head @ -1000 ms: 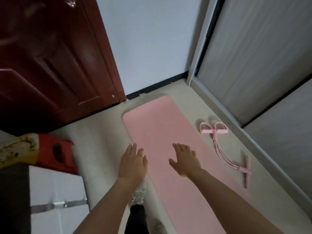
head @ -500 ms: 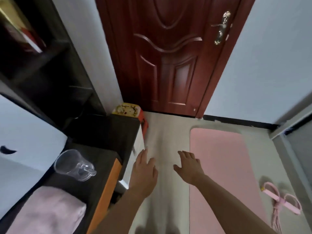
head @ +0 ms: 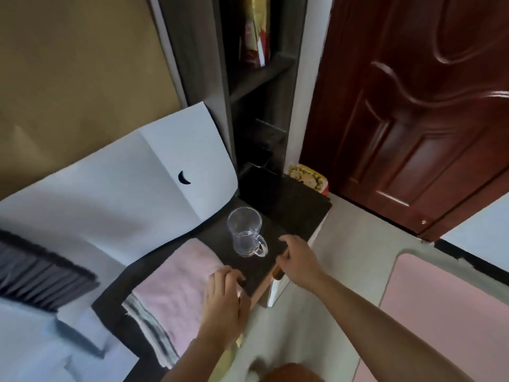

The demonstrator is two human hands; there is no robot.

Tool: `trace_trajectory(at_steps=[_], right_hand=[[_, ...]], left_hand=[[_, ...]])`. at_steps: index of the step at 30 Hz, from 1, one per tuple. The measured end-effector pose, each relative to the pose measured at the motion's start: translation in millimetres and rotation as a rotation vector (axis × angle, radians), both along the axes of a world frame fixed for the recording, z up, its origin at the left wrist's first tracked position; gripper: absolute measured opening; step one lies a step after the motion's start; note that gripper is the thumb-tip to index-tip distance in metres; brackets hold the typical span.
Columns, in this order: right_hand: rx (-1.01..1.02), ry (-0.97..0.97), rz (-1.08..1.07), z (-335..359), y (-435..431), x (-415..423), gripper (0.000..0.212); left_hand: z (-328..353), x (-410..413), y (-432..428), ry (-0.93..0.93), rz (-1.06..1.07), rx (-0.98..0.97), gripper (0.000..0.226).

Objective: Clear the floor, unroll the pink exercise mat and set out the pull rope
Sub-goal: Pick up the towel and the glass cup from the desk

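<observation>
The pink exercise mat (head: pixel 446 304) lies unrolled flat on the floor at the right edge of the view, only partly in frame. The pull rope is out of sight. My left hand (head: pixel 223 299) hovers over the near corner of a folded pink towel (head: pixel 179 285), fingers loosely spread, holding nothing. My right hand (head: pixel 297 260) reaches over the front edge of the dark table top (head: pixel 286 210), just right of a clear glass mug (head: pixel 245 232), fingers apart and empty.
A white paper sheet (head: pixel 124 194) curls up behind the mug. A dark shelf unit (head: pixel 259 86) stands behind the table, a red-brown door (head: pixel 413 106) to the right. A yellow and red box (head: pixel 308 177) sits on the floor by the door.
My view has swung left from the mat and rope to the table. Both hands moved with it from above the mat to over the towel and table edge.
</observation>
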State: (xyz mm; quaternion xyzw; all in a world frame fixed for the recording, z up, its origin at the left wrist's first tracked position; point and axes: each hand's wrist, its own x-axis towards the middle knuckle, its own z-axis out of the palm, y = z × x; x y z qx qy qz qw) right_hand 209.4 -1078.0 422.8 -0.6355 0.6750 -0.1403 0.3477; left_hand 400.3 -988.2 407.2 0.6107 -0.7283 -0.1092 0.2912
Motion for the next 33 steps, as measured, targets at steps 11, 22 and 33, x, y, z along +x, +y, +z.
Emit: trace_trajectory(at_steps=[11, 22, 33], right_hand=[[-0.049, 0.022, 0.121, 5, -22, 46, 0.029], [0.081, 0.009, 0.024, 11, -19, 55, 0.031], [0.341, -0.238, -0.054, 44, -32, 16, 0.016]], left_hand=[[-23, 21, 27, -0.338, 0.457, 0.644, 0.109], [11, 17, -17, -0.475, 0.473, 0.956, 0.069], [108, 57, -79, -0.242, 0.349, 0.649, 0.024]])
